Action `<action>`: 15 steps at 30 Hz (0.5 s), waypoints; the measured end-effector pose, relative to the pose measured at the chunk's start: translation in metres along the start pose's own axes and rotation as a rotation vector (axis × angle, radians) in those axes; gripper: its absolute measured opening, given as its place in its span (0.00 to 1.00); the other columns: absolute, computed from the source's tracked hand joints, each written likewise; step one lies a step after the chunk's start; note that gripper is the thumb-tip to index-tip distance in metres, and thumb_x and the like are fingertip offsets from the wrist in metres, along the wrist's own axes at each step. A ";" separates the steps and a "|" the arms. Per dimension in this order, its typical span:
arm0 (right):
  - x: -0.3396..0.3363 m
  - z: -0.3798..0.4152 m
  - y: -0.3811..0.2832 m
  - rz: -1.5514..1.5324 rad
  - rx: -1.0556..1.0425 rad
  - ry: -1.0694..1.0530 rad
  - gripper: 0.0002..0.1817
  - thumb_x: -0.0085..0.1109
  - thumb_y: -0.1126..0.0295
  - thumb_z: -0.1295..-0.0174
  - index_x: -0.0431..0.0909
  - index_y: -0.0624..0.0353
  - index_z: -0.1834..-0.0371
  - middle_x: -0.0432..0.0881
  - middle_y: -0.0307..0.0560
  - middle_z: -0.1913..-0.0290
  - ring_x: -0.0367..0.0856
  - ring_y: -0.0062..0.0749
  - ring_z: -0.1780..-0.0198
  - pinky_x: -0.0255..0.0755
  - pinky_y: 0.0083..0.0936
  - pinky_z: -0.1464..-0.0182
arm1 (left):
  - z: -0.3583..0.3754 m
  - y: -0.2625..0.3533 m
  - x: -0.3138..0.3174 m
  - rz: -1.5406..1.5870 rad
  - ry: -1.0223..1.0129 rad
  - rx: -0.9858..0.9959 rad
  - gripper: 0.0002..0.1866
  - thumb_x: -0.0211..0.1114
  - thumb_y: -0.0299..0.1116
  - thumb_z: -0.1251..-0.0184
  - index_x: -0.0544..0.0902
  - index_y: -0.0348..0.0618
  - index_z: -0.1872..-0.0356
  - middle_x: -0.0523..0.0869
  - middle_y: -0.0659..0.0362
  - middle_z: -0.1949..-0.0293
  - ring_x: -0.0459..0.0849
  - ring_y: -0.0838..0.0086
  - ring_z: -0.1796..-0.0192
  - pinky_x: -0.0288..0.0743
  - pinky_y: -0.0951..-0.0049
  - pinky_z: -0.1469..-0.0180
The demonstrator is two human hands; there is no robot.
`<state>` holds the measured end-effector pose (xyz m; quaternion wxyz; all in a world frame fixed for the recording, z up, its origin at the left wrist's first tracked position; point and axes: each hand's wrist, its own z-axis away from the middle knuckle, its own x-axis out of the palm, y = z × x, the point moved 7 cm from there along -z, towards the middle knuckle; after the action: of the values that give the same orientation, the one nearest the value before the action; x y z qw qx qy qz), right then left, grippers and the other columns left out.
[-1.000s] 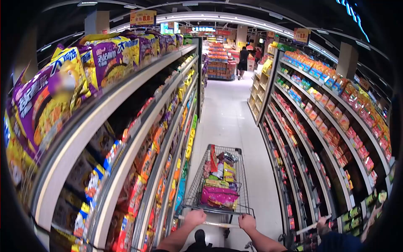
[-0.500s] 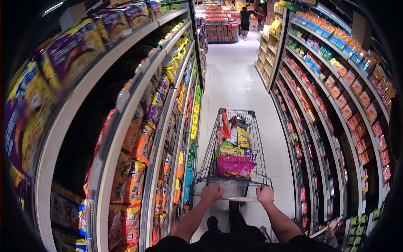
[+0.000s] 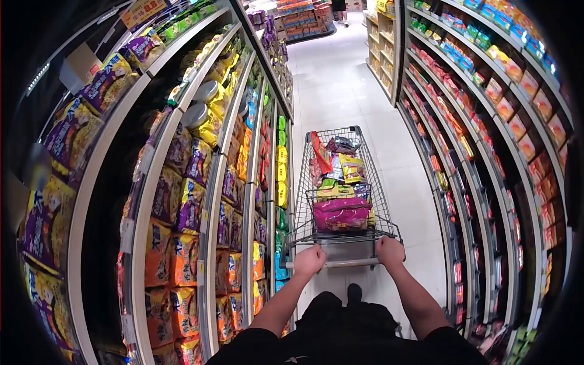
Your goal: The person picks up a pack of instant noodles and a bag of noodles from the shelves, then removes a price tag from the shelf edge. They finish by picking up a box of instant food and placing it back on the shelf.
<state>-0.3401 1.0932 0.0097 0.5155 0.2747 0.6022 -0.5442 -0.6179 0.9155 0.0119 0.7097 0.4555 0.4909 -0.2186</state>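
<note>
Both of my hands are wrapped round the handle of a wire shopping cart (image 3: 349, 263) in the middle of the aisle. My left hand (image 3: 310, 260) grips near the handle's left end, and my right hand (image 3: 390, 251) grips near its right end. Closest to me in the cart lies a shiny magenta package (image 3: 342, 214). Beyond it are a yellow bag (image 3: 352, 168), a red package (image 3: 320, 152) standing at the left wall, a dark shiny pack (image 3: 343, 145) and several green and yellow packs.
Shelves of bagged noodles (image 3: 184, 258) line the left side close by. Shelves of colourful boxes and packs (image 3: 480, 115) run along the right. Ahead, the white tiled floor (image 3: 331, 79) leads to a stacked display (image 3: 304, 21), with a person's legs (image 3: 342, 13) beside it.
The cart and I have moved forward along the aisle, and shelf goods have slid back past me. My view tilts lower. Both hands keep their hold on the handle.
</note>
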 end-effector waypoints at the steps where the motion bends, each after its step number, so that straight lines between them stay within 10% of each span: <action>1: -0.001 -0.015 -0.002 0.010 -0.007 -0.005 0.18 0.55 0.56 0.25 0.88 0.56 0.63 0.92 0.59 0.66 0.92 0.60 0.62 0.85 0.56 0.56 | -0.012 0.003 -0.003 0.023 0.028 0.016 0.16 0.61 0.46 0.28 0.85 0.46 0.67 0.90 0.47 0.71 0.91 0.44 0.65 0.83 0.41 0.60; 15: -0.005 -0.213 -0.077 0.000 -0.006 0.002 0.20 0.55 0.54 0.25 0.87 0.57 0.65 0.90 0.62 0.67 0.90 0.64 0.62 0.83 0.59 0.56 | -0.233 -0.013 -0.033 0.039 0.055 0.008 0.16 0.61 0.48 0.28 0.85 0.47 0.66 0.91 0.47 0.70 0.92 0.45 0.65 0.84 0.42 0.60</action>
<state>-0.4759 1.2747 0.0161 0.5157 0.2734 0.6045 -0.5421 -0.7581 1.1056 0.0116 0.6982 0.4736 0.5007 -0.1940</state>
